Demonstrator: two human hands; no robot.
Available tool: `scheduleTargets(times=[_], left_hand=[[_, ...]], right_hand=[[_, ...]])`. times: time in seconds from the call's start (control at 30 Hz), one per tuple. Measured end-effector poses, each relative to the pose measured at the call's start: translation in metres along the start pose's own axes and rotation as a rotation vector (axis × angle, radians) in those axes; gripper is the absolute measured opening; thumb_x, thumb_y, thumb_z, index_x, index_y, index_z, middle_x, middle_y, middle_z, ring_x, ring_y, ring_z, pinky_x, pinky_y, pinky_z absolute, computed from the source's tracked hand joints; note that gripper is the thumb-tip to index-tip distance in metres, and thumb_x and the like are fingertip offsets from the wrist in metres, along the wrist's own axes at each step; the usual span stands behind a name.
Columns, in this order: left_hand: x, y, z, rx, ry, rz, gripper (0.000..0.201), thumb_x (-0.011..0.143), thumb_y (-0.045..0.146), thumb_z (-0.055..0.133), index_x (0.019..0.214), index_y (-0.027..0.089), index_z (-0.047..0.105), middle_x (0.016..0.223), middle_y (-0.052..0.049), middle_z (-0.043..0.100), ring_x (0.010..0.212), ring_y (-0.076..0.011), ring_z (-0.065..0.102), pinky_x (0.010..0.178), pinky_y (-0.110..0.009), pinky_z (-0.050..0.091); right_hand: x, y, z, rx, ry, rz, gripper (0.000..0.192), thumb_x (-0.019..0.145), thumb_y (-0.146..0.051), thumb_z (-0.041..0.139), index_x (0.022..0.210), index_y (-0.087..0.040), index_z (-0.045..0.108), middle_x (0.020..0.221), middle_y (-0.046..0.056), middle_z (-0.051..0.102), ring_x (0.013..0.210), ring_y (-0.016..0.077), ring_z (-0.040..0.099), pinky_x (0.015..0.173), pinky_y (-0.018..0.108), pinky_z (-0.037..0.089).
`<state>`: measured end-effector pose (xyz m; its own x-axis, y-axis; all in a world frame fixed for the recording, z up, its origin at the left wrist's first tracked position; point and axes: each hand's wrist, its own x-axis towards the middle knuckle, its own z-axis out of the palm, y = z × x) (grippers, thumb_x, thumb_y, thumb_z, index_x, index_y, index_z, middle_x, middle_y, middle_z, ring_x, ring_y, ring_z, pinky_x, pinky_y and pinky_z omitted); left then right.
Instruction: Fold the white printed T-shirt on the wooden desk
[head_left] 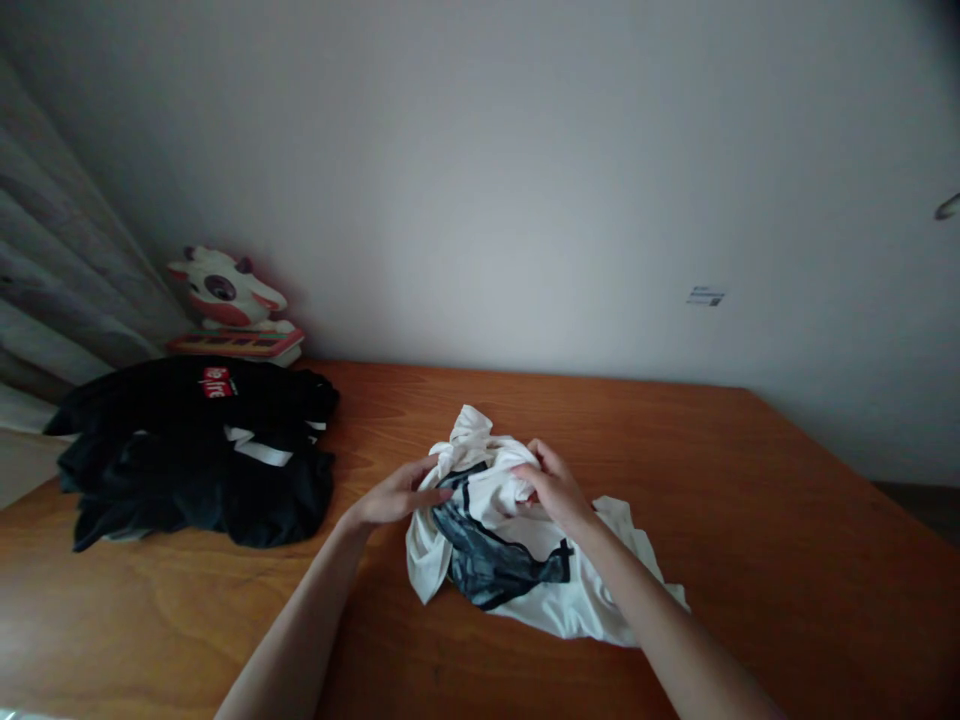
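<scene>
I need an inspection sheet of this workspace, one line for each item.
Surface: wooden table, bare wood around the clothes.
Job's things: crumpled white garment with a dark print, lying on the table.
Clutter: pile of black clothes at the far left; toy on a flat box behind it.
Grippers: left hand touches the garment's left edge; right hand grips a bunched fold on top.
Cables: nothing seen.
Surroundings: plain wall with a small label; curtain at left.
</scene>
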<state>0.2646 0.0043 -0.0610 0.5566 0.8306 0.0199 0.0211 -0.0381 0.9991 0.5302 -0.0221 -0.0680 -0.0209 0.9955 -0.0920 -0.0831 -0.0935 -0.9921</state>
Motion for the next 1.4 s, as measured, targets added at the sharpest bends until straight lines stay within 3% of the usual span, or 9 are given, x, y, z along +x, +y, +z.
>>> scheduleTargets(times=[0.2,0.4,0.5,0.63,0.7,0.8,1.0,1.2,1.4], left_hand=[[0.005,-0.013,-0.036,-0.338,0.597,0.01,0.043,0.067,0.039,0.088,0.099,0.017,0.07,0.071,0.001,0.068,0.052,-0.0128,0.059,0.052,-0.024,0.05],[0.019,-0.038,-0.039,-0.006,1.127,0.168,0.055,0.074,0.049,0.08,0.118,0.021,0.062,0.114,-0.009,0.069,0.101,-0.0197,0.067,0.088,-0.03,0.053],[0.016,-0.04,-0.024,0.38,0.942,0.199,0.038,0.084,0.055,0.068,0.094,0.019,0.066,0.089,-0.005,0.069,0.081,-0.018,0.065,0.074,-0.027,0.051],[0.007,-0.03,0.007,0.816,0.167,0.248,0.037,0.092,0.053,0.059,0.08,0.02,0.068,0.067,-0.001,0.063,0.064,-0.0155,0.059,0.065,-0.026,0.047],[0.005,-0.026,0.019,0.96,-0.028,0.328,0.037,0.087,0.055,0.065,0.097,0.02,0.072,0.083,-0.005,0.07,0.08,-0.0215,0.066,0.079,-0.032,0.051],[0.006,-0.027,0.026,1.085,0.01,0.37,0.054,0.08,0.058,0.071,0.12,0.021,0.069,0.111,-0.013,0.071,0.106,-0.0319,0.064,0.099,-0.045,0.048],[0.017,-0.047,0.008,1.021,0.203,0.247,0.028,0.094,0.04,0.059,0.112,0.023,0.071,0.106,-0.011,0.072,0.098,-0.0267,0.067,0.094,-0.039,0.052],[0.021,-0.05,-0.007,0.867,0.722,0.01,0.031,0.097,0.049,0.049,0.107,0.022,0.062,0.098,-0.009,0.071,0.08,-0.0219,0.07,0.075,-0.032,0.054],[0.013,-0.042,-0.004,1.034,0.546,-0.183,0.044,0.101,0.046,0.037,0.072,0.023,0.061,0.078,-0.01,0.069,0.082,-0.0276,0.07,0.078,-0.038,0.053]], right_hand=[[0.019,-0.01,-0.082,0.029,0.378,-0.334,0.035,0.068,-0.039,0.073,0.075,-0.026,0.042,0.066,-0.008,0.051,0.055,0.0106,0.047,0.047,0.02,0.035],[0.022,0.023,-0.132,-0.239,0.59,-0.392,0.062,0.065,-0.061,0.08,0.108,-0.027,0.053,0.103,0.005,0.066,0.094,0.0247,0.064,0.08,0.038,0.053],[0.004,0.044,-0.141,-0.597,0.584,-0.44,0.059,0.07,-0.073,0.072,0.101,-0.024,0.063,0.108,0.013,0.068,0.106,0.032,0.062,0.094,0.048,0.05],[-0.027,0.055,-0.141,-0.82,0.41,-0.461,0.045,0.088,-0.068,0.058,0.088,-0.024,0.068,0.092,0.01,0.07,0.09,0.0278,0.065,0.086,0.043,0.051],[-0.04,0.053,-0.138,-0.866,0.217,-0.428,0.038,0.092,-0.06,0.057,0.088,-0.024,0.069,0.087,0.007,0.071,0.082,0.0239,0.066,0.078,0.037,0.051],[-0.05,0.05,-0.132,-0.978,0.027,-0.448,0.028,0.087,-0.053,0.066,0.092,-0.025,0.07,0.09,0.005,0.075,0.085,0.0242,0.069,0.079,0.035,0.05],[-0.054,0.054,-0.128,-0.944,0.095,-0.412,0.03,0.094,-0.049,0.056,0.08,-0.026,0.068,0.078,0.004,0.075,0.074,0.0224,0.069,0.072,0.032,0.048],[-0.062,0.05,-0.125,-0.872,0.113,-0.425,0.031,0.096,-0.049,0.055,0.079,-0.025,0.065,0.079,0.005,0.071,0.076,0.0215,0.067,0.073,0.031,0.05],[-0.054,0.027,-0.106,-1.052,-0.043,-0.373,0.038,0.093,-0.057,0.055,0.077,-0.024,0.064,0.079,0.003,0.069,0.075,0.02,0.065,0.071,0.03,0.047]])
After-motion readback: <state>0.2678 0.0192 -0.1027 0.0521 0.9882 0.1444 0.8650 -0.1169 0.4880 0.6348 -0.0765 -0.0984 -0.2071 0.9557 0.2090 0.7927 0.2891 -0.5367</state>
